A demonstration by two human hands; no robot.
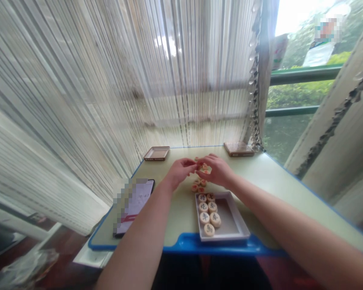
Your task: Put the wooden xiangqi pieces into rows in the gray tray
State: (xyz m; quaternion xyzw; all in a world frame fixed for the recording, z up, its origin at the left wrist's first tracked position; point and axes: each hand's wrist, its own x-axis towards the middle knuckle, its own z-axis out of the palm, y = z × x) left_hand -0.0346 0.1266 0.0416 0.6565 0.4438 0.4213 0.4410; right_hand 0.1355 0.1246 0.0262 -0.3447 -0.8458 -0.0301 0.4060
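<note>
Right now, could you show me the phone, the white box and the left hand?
Phone (139,203): head view, on its screen.
White box (228,210): head view, on its bare inside floor.
Left hand (180,171): head view, on the back of the hand.

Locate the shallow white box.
In the head view, the shallow white box sits low, right of centre, at the pale green table's blue near edge, nearer than the round red-marked pieces.

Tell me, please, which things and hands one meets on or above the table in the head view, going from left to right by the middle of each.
Phone, open brown tray, left hand, right hand, brown box at the far right corner.
</note>
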